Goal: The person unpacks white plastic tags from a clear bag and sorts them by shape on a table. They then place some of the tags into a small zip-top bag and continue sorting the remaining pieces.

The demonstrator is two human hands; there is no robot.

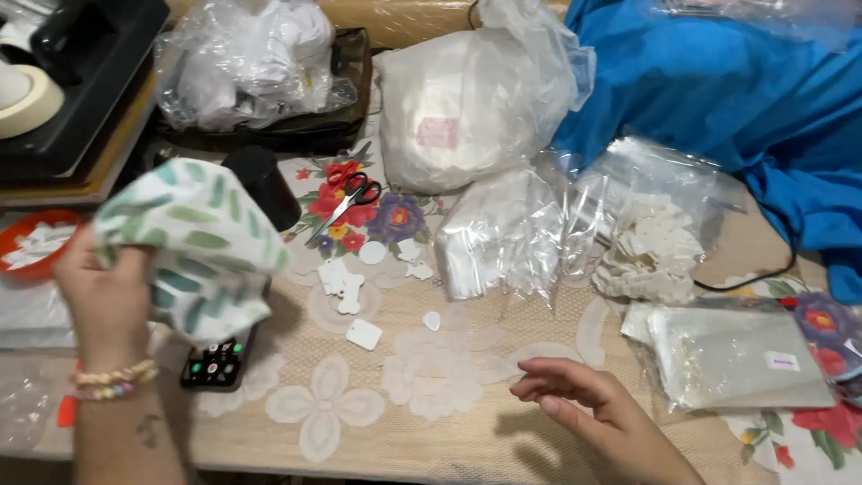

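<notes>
My left hand (103, 292) is raised at the left and grips a white cloth with green leaf prints (193, 242), which hangs over a dark phone (215, 364) on the table. My right hand (597, 409) hovers low over the table's front, fingers loosely curled and pointing left, holding nothing. Small white card tags (364, 334) lie scattered on the lace tablecloth (332, 413) between the hands. Black-handled scissors (352, 199) rest farther back on a floral patch.
Clear plastic bags (503, 233) and a big bag of white material (467, 103) sit at the back. A pile of white scalloped pieces (651, 256) and a flat clear packet (736, 359) lie right. Blue fabric (745, 99) covers the far right. An orange bowl (36, 242) stands left.
</notes>
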